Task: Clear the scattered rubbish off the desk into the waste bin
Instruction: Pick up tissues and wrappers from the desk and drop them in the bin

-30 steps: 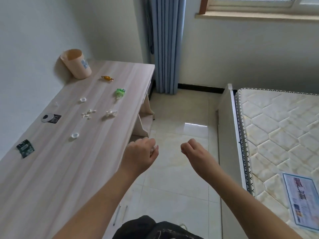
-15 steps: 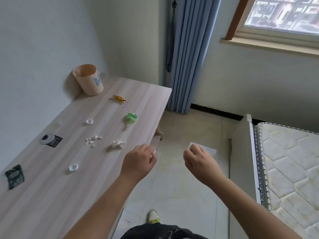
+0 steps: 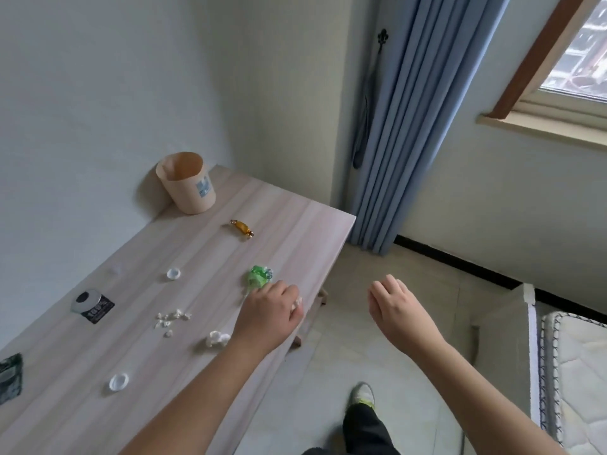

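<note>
**Inspector:** Room corner: pale walls, blue curtain (image 3: 394, 126) at a window, tiled floor, and a light wood-grain desk (image 3: 295, 224) along the wall. Where is the bin?

**Assistant:** A peach-coloured waste bin (image 3: 187, 183) stands on the desk's far end against the wall, well beyond the left hand (image 3: 271, 315). It leans slightly towards the wall.

**Inspector:** State of that hand?

**Assistant:** Over the desk's outer edge, back upward, fingers curled in. A small white scrap (image 3: 297, 303) shows at the fingers — it appears pinched there, though the grip itself is hidden.

**Inspector:** Rubbish nearby?

**Assistant:** A green wrapper (image 3: 259, 277) lies just beyond the knuckles, almost touching. A crumpled white wad (image 3: 216, 339) sits just beside the wrist, on the wall side. Further to that side are white crumbs (image 3: 170, 318), a white bottle cap (image 3: 173, 274) and a second cap (image 3: 119, 381) nearer the person. A gold-wrapped sweet (image 3: 242, 227) lies between the hand and the bin.

**Inspector:** Along the wall edge?

**Assistant:** A black packet with a round disc (image 3: 92, 303), and a dark green sachet (image 3: 10, 377) — cut off by the frame.

**Inspector:** Right hand (image 3: 399, 308)?

**Assistant:** Over the floor, apart from the desk, loosely curled. I cannot tell whether it holds anything.
</note>
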{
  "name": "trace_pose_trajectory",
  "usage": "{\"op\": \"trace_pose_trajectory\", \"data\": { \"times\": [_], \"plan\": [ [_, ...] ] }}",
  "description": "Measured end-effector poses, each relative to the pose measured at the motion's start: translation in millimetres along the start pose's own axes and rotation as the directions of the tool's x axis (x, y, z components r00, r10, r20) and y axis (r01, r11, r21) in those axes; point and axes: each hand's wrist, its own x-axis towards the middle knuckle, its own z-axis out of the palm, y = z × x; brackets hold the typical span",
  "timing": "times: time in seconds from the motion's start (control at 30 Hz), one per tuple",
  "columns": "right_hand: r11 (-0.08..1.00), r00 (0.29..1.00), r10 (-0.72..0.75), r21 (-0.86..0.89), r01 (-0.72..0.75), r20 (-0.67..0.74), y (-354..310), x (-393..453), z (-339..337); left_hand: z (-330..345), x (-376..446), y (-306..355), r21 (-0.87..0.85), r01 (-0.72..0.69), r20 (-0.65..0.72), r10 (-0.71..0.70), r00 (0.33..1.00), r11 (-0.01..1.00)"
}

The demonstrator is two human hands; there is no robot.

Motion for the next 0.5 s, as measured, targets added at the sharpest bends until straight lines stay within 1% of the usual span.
{"op": "trace_pose_trajectory", "data": {
  "times": [0.1, 0.27, 0.4, 0.5],
  "plan": [
    [0.998, 0.998, -0.057, 0.020, 0.057, 0.031, 27.5, 43.0, 10.7, 10.0, 33.7, -0.1, 0.013, 0.092, 0.018, -0.092, 0.996, 0.996],
    [0.982, 0.981, -0.186, -0.011, 0.187, 0.059, 57.0, 101.6, 11.0, 11.7, 78.4, 0.2, 0.075, 0.215, 0.038, -0.219, 0.975, 0.974],
    [0.949, 0.947, -0.313, -0.011, 0.315, 0.077, 70.7, 152.0, 16.5, 8.9, 104.9, -10.1, 0.102, 0.330, -0.011, -0.330, 0.944, 0.939],
    [0.913, 0.912, -0.406, 0.063, 0.402, 0.066, 61.0, 182.6, 29.2, 7.4, 112.5, -16.9, 0.097, 0.408, -0.020, -0.408, 0.913, 0.908]
  ]
}}
